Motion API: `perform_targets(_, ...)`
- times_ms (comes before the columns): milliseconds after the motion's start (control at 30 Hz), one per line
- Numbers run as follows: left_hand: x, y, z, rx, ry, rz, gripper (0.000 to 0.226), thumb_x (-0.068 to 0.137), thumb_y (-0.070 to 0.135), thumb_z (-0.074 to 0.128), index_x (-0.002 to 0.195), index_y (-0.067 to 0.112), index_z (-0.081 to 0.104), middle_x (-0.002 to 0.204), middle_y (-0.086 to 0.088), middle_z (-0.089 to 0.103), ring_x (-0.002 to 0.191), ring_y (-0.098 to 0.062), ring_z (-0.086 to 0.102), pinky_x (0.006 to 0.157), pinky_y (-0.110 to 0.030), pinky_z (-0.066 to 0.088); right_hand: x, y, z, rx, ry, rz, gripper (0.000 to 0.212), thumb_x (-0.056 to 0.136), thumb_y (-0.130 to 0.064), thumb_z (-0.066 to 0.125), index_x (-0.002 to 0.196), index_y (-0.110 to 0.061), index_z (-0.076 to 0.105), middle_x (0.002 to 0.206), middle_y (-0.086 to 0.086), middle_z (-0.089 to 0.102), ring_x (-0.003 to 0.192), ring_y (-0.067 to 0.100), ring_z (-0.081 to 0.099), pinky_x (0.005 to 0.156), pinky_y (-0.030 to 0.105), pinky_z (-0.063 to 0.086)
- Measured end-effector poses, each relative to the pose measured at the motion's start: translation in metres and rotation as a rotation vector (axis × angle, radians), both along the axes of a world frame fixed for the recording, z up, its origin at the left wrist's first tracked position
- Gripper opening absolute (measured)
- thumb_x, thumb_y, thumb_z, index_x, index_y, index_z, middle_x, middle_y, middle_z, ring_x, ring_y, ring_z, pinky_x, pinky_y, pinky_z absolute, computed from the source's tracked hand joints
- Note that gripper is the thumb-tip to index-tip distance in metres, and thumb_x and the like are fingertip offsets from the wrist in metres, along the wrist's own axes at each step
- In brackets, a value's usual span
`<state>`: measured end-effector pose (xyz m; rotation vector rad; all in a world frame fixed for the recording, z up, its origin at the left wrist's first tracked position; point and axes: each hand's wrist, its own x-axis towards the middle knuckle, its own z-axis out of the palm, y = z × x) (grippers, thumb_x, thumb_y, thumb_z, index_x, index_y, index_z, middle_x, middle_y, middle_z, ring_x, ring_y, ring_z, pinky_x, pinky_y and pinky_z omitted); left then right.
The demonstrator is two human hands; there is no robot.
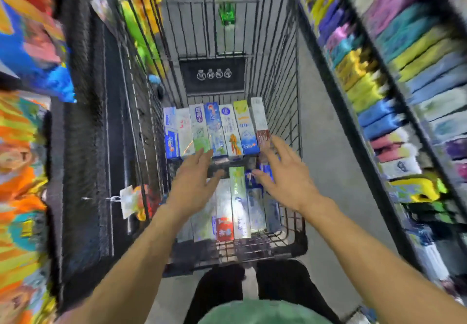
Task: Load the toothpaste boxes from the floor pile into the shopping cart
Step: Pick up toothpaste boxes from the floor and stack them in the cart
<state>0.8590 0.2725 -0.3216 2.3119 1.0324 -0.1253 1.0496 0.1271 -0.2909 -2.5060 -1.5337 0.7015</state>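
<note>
Head view, looking down into a black wire shopping cart [285, 75] standing in an aisle between stocked shelves [394, 75]. Toothpaste boxes [214, 129] lie side by side in a far row on the cart floor, with a second row [237, 202] nearer the person. Left hand [194, 182] and right hand [285, 172] hover above the boxes, fingers spread and holding nothing.

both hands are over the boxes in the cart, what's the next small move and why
Probably draw both hands back out. The left hand and right hand are open with nothing in their grip, and the toothpaste boxes already lie side by side in the shopping cart. No floor pile shows in this view.
</note>
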Motion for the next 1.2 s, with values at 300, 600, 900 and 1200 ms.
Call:
perform_targets(300,0.153,-0.069,0.155,0.433,-0.114,-0.620,0.078,0.092,0.061,0.031,0.141,0.006,0.055,0.143,-0.023,0.053,0.130,-0.042,0.053,0.107,-0.053,0.045,0.091,-0.127,0.141,0.126,-0.174,-0.253,0.099,0.083,-0.080,0.017,0.156,-0.016,0.035,0.164,0.013,0.028,0.151,0.032,0.025,0.125,0.044,0.017)
perform_targets(600,0.349,-0.272,0.223,0.541,-0.342,-1.012,0.081,0.097,0.071,0.021,0.144,0.014,0.054,0.145,-0.009,0.056,0.136,-0.030,0.050,0.112,-0.047,0.040,0.182,-0.384,0.186,0.133,-0.307,-0.692,0.092,0.087,-0.077,0.026,0.152,-0.014,0.041,0.155,0.013,0.042,0.141,0.033,0.041,0.116,0.045,0.034)
perform_targets(900,0.458,-0.495,0.190,0.473,-0.405,-1.500,0.073,0.096,0.066,0.030,0.142,0.014,0.055,0.138,-0.009,0.061,0.128,-0.032,0.056,0.104,-0.048,0.046,0.150,-0.614,0.170,0.024,-0.327,-1.254,0.095,0.084,-0.079,0.022,0.154,-0.017,0.036,0.157,0.010,0.041,0.143,0.030,0.040,0.117,0.044,0.034)
perform_targets(1200,0.513,-0.658,0.149,0.437,-0.424,-2.077,0.073,0.095,0.068,0.026,0.137,0.017,0.056,0.129,-0.006,0.065,0.119,-0.030,0.062,0.097,-0.045,0.049,0.092,-0.671,0.123,-0.061,-0.252,-1.835,0.114,0.078,-0.092,0.006,0.147,-0.011,0.048,0.151,0.014,0.048,0.138,0.033,0.044,0.114,0.046,0.036)
